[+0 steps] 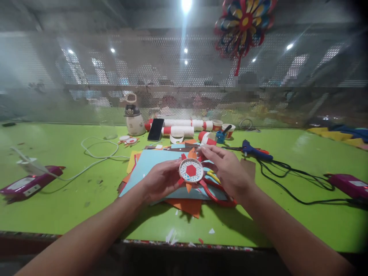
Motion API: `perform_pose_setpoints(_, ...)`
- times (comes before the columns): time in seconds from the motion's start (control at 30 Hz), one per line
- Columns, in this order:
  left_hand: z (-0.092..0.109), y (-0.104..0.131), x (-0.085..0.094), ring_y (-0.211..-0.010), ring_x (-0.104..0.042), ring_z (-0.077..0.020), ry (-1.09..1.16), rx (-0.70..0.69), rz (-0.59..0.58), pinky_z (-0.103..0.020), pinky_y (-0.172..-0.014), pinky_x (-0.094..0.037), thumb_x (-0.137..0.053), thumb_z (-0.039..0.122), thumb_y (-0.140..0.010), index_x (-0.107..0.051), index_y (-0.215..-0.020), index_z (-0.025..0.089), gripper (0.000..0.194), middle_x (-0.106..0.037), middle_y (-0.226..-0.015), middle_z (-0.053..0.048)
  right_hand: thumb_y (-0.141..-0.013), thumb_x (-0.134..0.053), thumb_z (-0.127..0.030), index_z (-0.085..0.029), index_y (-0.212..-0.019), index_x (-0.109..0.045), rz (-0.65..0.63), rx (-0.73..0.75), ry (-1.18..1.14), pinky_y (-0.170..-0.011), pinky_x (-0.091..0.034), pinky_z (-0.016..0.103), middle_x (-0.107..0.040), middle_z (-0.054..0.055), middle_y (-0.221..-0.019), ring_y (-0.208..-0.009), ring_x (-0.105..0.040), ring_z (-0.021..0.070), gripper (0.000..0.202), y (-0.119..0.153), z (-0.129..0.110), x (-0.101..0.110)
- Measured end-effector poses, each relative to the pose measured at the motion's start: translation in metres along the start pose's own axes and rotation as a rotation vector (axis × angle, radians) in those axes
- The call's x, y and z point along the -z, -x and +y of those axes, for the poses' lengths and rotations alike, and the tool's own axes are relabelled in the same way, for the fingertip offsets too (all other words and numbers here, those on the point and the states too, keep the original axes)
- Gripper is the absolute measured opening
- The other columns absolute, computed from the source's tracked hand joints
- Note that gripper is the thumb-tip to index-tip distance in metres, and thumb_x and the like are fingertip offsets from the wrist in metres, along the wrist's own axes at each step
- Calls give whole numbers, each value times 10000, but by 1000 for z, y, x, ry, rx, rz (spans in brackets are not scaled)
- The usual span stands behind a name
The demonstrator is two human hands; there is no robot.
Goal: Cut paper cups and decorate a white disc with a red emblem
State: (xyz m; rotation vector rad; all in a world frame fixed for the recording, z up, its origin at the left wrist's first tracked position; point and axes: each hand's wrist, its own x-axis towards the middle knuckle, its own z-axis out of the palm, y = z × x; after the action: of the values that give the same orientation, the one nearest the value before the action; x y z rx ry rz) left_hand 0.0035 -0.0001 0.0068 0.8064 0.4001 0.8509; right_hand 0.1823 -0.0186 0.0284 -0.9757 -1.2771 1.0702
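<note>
A small paper turtle (191, 170) is held up over the stacked paper. Its round white shell has blue specks and a red hexagon, with an orange head and tail and red legs. My left hand (164, 177) is closed around its left edge. At the upper right of the turtle, the curled fingers of my right hand (225, 165) pinch near a red leg. Below my right hand lie red-handled scissors (214, 196) and a yellow-handled tool (212, 176), both partly hidden. Light blue paper sheets (155, 163) lie under both hands, with orange sheets (186, 207) beneath.
Behind stand a bottle (135, 120), phone (156, 129), white paper rolls (178, 131), paper cups (207, 138) and a blue pot (220, 137). More paper turtles (131, 141) sit left. A blue glue gun (255, 150) and purple power strips (349, 186) trail cables across the green table (86, 211).
</note>
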Motion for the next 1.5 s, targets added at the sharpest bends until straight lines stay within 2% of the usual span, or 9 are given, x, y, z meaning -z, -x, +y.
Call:
perform_pose_setpoints(0.1,8,-2,2,-654,-663,-163,27,-157,65,-245,-623,-547,-541,165,-888,-698,-899,70,184,-714,-801,-113,-820,-671,-450,-217,-625,-583,127,84,89,-622,-369,283,-555,-14,-657,-631,-460,145,316,7,-6,-1)
perform_pose_setpoints(0.23,17,-4,3,-732,-667,-188,79,-323,160,-301,-700,-554,-503,167,-904,-706,-881,73,226,-722,-831,-126,-823,-658,-496,-192,-537,-578,-11,40,147,-521,-300,289,-475,-17,-519,-525,-393,132,425,18,-2,-9)
perform_pose_setpoints(0.33,15,-4,1,-737,-657,-182,80,-326,172,-289,-702,-537,-490,149,-899,-695,-847,86,221,-717,-830,-115,-811,-661,-526,-143,-678,-693,-235,-73,117,-541,-364,285,-559,9,-560,-531,-474,133,407,23,9,-18)
perform_pose_setpoints(0.43,10,-2,-2,-695,-642,-173,61,-295,137,-266,-641,-514,-526,154,-874,-691,-828,96,181,-710,-819,-104,-815,-650,-537,-134,-699,-684,-334,-142,28,-591,-408,283,-575,8,-601,-562,-502,123,421,25,17,-24)
perform_pose_setpoints(0.5,7,0,-4,-676,-638,-182,19,-285,92,-273,-619,-507,-553,186,-862,-700,-846,89,177,-709,-808,-111,-810,-660,-527,-144,-670,-656,-335,-167,-32,-598,-409,275,-564,-2,-608,-567,-495,113,408,25,21,-24)
perform_pose_setpoints(0.63,6,1,-5,-743,-657,-208,-42,-311,55,-310,-733,-518,-530,214,-886,-716,-883,70,235,-717,-825,-132,-768,-716,-490,-146,-691,-676,-327,-207,-98,-578,-405,267,-571,-8,-602,-551,-494,107,355,24,22,-22)
perform_pose_setpoints(0.93,7,4,-4,-834,-672,-255,-56,-303,8,-359,-809,-506,-521,242,-899,-724,-928,69,268,-725,-856,-149,-742,-734,-484,-148,-608,-664,-296,-182,-47,-591,-431,275,-598,4,-588,-533,-507,107,368,27,16,-25)
perform_pose_setpoints(1.37,6,4,-2,-802,-684,-269,-31,-249,0,-353,-713,-513,-472,229,-913,-707,-942,59,291,-733,-889,-180,-773,-680,-503,-162,-582,-615,-270,-118,72,-593,-423,282,-574,2,-578,-545,-495,123,396,29,15,-26)
perform_pose_setpoints(1.5,5,3,0,-813,-686,-268,-28,-269,-4,-365,-764,-515,-533,249,-891,-707,-939,67,257,-736,-892,-169,-765,-676,-528,-166,-571,-616,-282,-106,95,-596,-434,288,-581,8,-576,-550,-509,132,415,28,14,-26)
